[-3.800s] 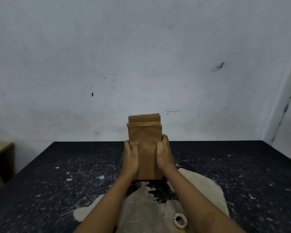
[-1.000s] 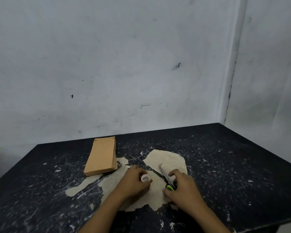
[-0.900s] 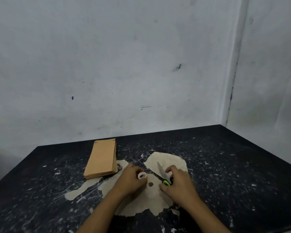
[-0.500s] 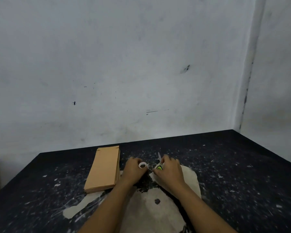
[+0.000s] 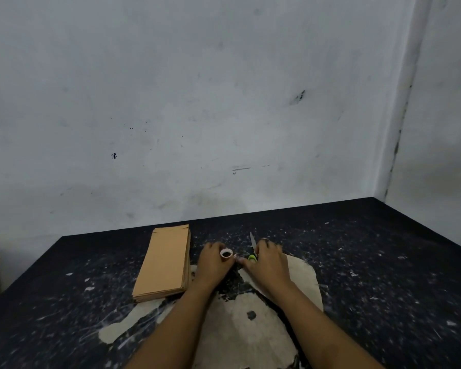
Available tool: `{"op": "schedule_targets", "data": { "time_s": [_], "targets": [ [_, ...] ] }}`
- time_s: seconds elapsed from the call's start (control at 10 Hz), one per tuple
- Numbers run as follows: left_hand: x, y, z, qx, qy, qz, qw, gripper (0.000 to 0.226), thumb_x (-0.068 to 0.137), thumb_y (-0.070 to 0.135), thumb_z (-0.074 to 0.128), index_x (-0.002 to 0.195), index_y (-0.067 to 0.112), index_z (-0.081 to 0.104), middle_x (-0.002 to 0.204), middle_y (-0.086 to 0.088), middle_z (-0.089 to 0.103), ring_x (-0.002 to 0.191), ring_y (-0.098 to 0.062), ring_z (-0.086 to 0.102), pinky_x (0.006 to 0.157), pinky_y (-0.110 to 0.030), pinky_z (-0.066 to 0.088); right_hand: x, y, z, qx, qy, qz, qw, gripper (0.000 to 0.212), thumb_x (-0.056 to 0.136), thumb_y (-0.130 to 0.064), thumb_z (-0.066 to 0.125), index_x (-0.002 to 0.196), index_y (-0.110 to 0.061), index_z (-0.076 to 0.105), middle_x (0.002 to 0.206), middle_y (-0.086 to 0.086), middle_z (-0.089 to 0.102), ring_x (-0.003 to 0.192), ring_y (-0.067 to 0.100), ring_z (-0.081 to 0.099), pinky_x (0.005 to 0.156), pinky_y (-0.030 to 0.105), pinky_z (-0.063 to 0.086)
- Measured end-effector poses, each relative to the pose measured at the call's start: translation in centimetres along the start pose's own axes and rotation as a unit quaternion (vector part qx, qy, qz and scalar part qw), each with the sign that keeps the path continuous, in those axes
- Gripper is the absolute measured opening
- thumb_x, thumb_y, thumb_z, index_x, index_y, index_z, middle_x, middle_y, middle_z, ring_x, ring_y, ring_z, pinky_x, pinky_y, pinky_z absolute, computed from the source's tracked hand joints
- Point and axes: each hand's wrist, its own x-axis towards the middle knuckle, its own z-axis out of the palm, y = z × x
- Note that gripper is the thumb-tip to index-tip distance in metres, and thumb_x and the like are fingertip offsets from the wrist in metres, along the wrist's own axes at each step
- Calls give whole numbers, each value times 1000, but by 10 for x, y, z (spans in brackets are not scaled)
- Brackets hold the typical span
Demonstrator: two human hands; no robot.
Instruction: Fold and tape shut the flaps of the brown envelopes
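Black, paint-flecked counter carries a flat stack of brown envelopes left of both hands. The left hand grips a small tape roll; the right hand holds green-handled scissors, blade pointing away.

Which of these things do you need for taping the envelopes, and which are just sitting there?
For the job:
envelopes, stacked on the table
tape roll, held by the left hand
scissors, held by the right hand

Just there:
table
pale worn patch on it
wall
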Motion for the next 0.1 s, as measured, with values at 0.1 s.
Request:
{"op": "schedule_targets", "data": {
  "time_s": [0.1],
  "targets": [
    [-3, 4, -4, -39, 14, -13, 999, 43, 88, 33, 72, 125, 16, 57, 123, -3, 50, 110, -17, 54, 96, -29, 46, 1, -5, -6, 1, -9, 9, 1000, 74, 87, -70, 56, 137, -16, 48, 142, 7, 49, 132, 29, 43, 106, 44, 42]
  ]
}}
